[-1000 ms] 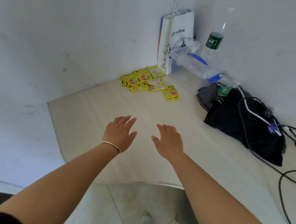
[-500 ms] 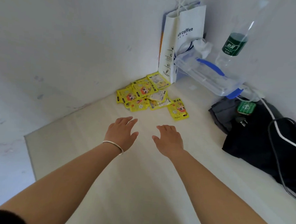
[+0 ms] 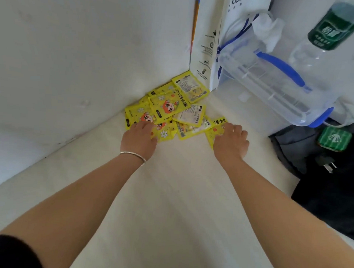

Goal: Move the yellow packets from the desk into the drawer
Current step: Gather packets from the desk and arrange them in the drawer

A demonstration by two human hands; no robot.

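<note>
**Nothing moved yet: hands only now on the heap**

The table [image 3: 178, 196] still carries everything. At the foot of the paper bag [image 3: 204, 52] the yellow packets [image 3: 167, 106] lie heaped. No drawer shows, so by my judgement the whole transfer remains.

The left hand [image 3: 139, 138], farther from the bag, lays fairly flat fingers [image 3: 143, 124] on the heap. The right hand [image 3: 231, 140], out in front of the bag, bends its fingers onto the outermost packet; I cannot tell if it grips.

Half a second ago both hands hovered open, short of the heap.

At least eight yellow packets [image 3: 167, 106] lay overlapped in one heap, their exact number hidden. There were two hands, a left hand [image 3: 139, 136] and a right hand [image 3: 231, 140], one bracelet [image 3: 133, 155], one paper bag [image 3: 206, 42], one clear box [image 3: 268, 85], one bottle [image 3: 331, 29], one green tag [image 3: 334, 138] and one plug [image 3: 325, 162].
</note>
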